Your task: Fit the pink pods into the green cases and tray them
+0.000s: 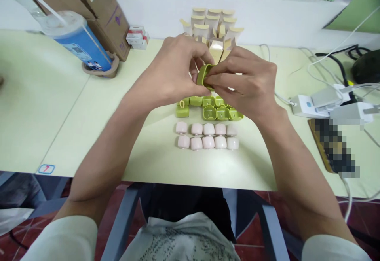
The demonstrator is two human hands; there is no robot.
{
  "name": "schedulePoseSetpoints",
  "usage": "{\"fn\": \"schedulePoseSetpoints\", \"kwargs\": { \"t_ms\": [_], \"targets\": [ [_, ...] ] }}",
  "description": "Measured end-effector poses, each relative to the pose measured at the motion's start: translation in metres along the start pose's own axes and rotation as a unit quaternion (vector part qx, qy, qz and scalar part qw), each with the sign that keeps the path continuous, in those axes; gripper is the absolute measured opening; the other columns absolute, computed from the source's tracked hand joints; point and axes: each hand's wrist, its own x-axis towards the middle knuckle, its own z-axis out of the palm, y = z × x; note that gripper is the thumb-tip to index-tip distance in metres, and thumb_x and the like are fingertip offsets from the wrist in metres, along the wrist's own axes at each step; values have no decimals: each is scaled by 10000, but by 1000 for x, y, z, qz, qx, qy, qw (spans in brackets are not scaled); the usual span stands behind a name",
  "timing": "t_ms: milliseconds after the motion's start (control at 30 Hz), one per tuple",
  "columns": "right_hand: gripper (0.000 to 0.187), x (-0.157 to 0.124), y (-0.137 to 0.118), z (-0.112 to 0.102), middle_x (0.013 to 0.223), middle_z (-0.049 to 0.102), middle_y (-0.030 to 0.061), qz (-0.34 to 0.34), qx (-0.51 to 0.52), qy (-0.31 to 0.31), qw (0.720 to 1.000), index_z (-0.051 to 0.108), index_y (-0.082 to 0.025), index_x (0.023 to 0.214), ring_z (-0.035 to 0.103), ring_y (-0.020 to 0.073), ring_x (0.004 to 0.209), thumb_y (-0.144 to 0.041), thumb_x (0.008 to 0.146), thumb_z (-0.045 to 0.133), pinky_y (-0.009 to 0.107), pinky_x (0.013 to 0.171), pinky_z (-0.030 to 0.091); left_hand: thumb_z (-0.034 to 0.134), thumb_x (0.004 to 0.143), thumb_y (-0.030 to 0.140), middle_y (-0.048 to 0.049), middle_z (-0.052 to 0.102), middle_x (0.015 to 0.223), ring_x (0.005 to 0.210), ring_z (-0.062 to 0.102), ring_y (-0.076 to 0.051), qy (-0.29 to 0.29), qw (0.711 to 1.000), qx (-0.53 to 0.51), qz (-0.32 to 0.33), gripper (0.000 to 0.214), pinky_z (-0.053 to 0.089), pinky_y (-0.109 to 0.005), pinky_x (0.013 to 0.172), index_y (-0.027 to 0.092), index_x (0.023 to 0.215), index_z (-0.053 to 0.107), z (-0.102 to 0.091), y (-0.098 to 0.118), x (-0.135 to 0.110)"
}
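Note:
Both hands meet above the middle of the pale green table (59,106). My left hand (173,73) and my right hand (245,83) pinch one small green plastic case (204,75) between their fingertips, lifted off the table. Directly below lie several more green cases (218,112), some showing their hollow insides. Nearer to me sit two rows of small pink rounded pieces (208,135). Behind the hands stands a cluster of small cream cardboard boxes (212,25) with open flaps.
A blue drink cup (77,41) with a straw lies tilted in a brown holder at the left, beside a cardboard box (101,4). A small red-and-white box (137,36) sits near it. White chargers (323,103) and cables crowd the right edge.

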Motion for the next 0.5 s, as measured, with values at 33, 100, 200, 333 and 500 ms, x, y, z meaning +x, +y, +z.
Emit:
{"fn": "schedulePoseSetpoints", "kwargs": {
  "t_ms": [33, 100, 200, 333, 500],
  "targets": [
    [300, 1, -1, -1, 947, 872, -17, -16, -6, 3, 1000, 844, -446, 873, 689, 255, 872, -484, 1103, 656, 459, 731, 535, 945, 705, 186, -40, 788, 983, 933, 766, -266, -7, 1000, -19, 3, 267, 557, -388, 766, 252, 928, 815, -1, -1, 0],
    [316, 2, -5, -4, 914, 864, -16, -36, -14, 5, 999, 828, -432, 824, 671, 240, 821, -470, 1096, 672, 447, 695, 523, 974, 703, 226, -35, 788, 919, 958, 775, -271, -28, 998, -53, 2, 267, 567, -390, 817, 226, 938, 848, -6, -4, -1],
    [282, 2, -15, -7, 850, 841, -4, -26, -12, 4, 1000, 838, -445, 876, 666, 239, 787, -471, 1101, 671, 452, 694, 531, 1011, 712, 355, -55, 825, 923, 1035, 793, -304, -77, 991, -108, -25, 382, 601, -418, 880, 200, 1036, 882, -14, -12, -2],
    [308, 4, -24, -9, 882, 850, -1, -17, 7, 20, 1000, 834, -426, 945, 710, 228, 810, -348, 1138, 608, 467, 747, 535, 1052, 706, 407, -80, 851, 908, 1023, 799, -325, -140, 966, -210, -52, 474, 639, -472, 927, 209, 1108, 898, -20, -24, 1],
    [296, 6, -32, -15, 1025, 867, 7, -23, -2, 11, 1000, 814, -384, 932, 750, 223, 884, -266, 1132, 631, 436, 737, 540, 1048, 708, 398, -74, 876, 1010, 1058, 782, -306, -161, 950, -262, -57, 469, 644, -488, 1006, 229, 1124, 912, -19, -32, 5]
  ]
}}
